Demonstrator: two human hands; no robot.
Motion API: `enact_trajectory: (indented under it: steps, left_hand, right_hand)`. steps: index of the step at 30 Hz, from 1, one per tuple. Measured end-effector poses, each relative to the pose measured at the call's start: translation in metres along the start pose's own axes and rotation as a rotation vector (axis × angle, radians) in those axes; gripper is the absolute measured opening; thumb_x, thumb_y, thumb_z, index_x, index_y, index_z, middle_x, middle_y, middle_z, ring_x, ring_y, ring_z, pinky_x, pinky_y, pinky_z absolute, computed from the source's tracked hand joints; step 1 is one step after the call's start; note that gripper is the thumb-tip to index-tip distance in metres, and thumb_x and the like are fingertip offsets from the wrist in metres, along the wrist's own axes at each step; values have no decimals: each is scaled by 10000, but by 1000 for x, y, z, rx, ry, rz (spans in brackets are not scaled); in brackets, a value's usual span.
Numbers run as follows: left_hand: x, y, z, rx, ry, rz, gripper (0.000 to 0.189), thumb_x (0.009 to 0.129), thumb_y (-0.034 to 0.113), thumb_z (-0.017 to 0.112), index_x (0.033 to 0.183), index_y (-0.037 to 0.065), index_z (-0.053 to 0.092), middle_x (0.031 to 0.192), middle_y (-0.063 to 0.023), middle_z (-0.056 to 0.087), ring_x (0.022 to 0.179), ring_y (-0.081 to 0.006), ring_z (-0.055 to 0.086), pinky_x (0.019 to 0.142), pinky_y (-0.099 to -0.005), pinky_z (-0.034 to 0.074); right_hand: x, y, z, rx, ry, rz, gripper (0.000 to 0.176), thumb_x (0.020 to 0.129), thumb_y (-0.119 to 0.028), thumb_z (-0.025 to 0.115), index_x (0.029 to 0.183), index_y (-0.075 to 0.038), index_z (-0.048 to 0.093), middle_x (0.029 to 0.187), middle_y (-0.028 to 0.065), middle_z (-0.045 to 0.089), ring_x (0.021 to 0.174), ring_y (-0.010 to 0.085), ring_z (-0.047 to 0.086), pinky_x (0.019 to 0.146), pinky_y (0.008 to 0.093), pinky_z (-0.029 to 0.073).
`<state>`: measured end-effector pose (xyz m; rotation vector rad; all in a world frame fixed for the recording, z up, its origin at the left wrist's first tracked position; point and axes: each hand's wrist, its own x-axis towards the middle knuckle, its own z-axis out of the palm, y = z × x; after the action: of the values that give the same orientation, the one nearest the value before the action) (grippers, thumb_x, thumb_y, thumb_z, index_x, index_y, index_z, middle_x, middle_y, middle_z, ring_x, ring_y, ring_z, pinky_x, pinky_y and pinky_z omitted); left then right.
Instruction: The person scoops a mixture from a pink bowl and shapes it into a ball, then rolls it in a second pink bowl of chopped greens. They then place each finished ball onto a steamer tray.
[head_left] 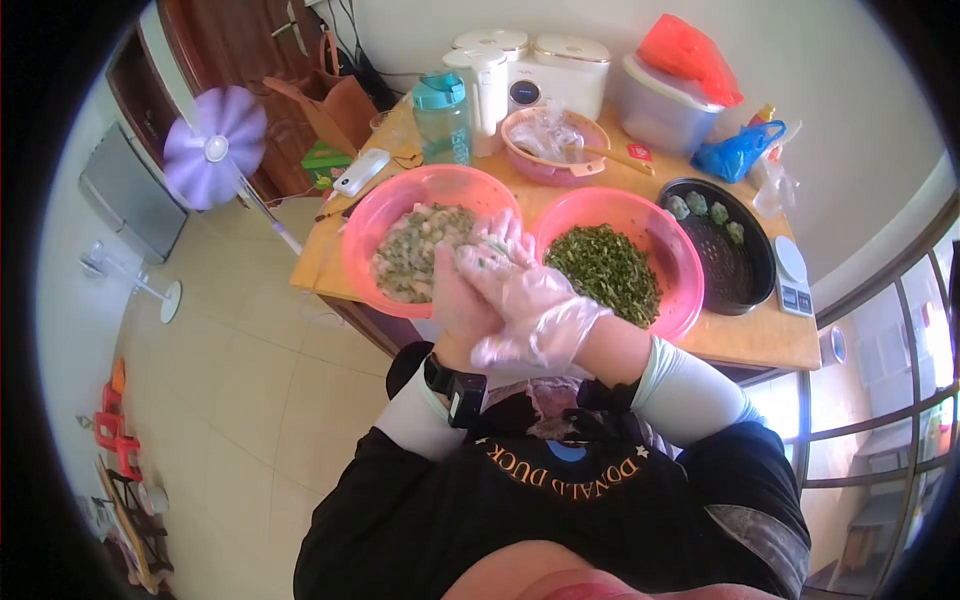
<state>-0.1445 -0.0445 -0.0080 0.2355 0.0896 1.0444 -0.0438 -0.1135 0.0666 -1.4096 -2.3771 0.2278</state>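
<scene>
Filling [408,255], a pale, lumpy mince flecked with green, lies in a round pink plastic basin [400,190] at the near edge of the wooden table [760,340]. The heap is round, with no clear long axis. Above its right rim the bare left hand [455,300] and the right hand [535,310], in a crinkled clear glove, are pressed together palm to palm, fingers pointing away from the body toward the basin. Whether anything lies between them is hidden. Just beside it, a second pink basin [690,270] holds chopped greens [605,270].
</scene>
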Motion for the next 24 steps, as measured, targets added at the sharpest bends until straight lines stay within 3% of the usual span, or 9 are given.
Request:
enact_trajectory:
  steps: [2,4,7,8,10,12,14,19,24]
  left_hand:
    - [14,1,-8,-107,-181,-15,716,1052,548,193,1461,13,438,1526,-183,457,1390,-341,433,1214,-496,297]
    - [17,-2,-5,-186,-159,-64,669,1052,510,247,1407,3,498,1473,-194,511,1329,-355,484,1198,-510,324]
    - [9,-9,20,-331,97,-81,611,1056,464,284,1376,-8,504,1477,-209,481,1374,-374,451,1181,-552,342]
    - [8,-10,20,-334,101,-87,611,1056,464,284,1376,-8,504,1477,-209,481,1374,-374,451,1181,-552,342]
    - [9,-12,18,-270,47,-79,624,1069,470,245,1425,9,469,1527,-202,434,1420,-371,410,1198,-554,312]
    - [9,-19,24,-293,22,-91,634,1073,480,238,1452,17,449,1550,-197,414,1439,-367,389,1207,-553,295]
    - [10,-27,29,-313,-11,-89,645,1076,491,232,1478,26,428,1572,-193,393,1458,-362,367,1215,-552,278]
    - [17,-50,23,-321,-74,-246,692,1057,548,274,1521,49,392,1609,-167,359,1500,-340,308,1232,-529,242]
    - [23,-59,13,-287,-100,-279,708,1055,569,273,1546,68,368,1611,-161,359,1510,-319,294,1230,-518,240]
  right_hand:
    - [-2,21,-4,175,152,-88,870,854,-588,679,1425,37,480,1490,304,460,1408,467,410,1183,503,303]
    - [-12,34,-18,811,258,-88,704,955,-463,655,1427,40,517,1344,217,616,1306,319,555,1126,405,404]
    - [-29,42,-65,731,372,199,353,1019,-247,589,1282,-21,656,1166,157,706,1080,270,659,994,347,491]
    - [-31,52,-78,254,362,87,276,1005,-207,586,1209,-51,686,1102,157,718,1076,317,657,974,365,509]
    - [-34,55,-106,366,-85,765,302,972,-248,604,1206,-73,681,1079,160,721,1067,363,668,933,402,542]
    - [-60,150,-56,-524,-730,88,363,983,-346,582,1217,-94,696,1132,192,708,1071,328,675,938,430,519]
    - [-74,124,-45,-404,-787,477,432,858,-299,705,1231,-84,679,1046,162,736,999,377,702,871,459,568]
    - [-102,142,6,-247,-571,576,343,797,-178,776,1117,-64,738,1044,182,732,1055,369,697,880,449,567]
    - [-80,155,-4,-179,-747,648,415,785,-170,760,1183,-76,696,1139,175,697,1134,360,660,963,450,527]
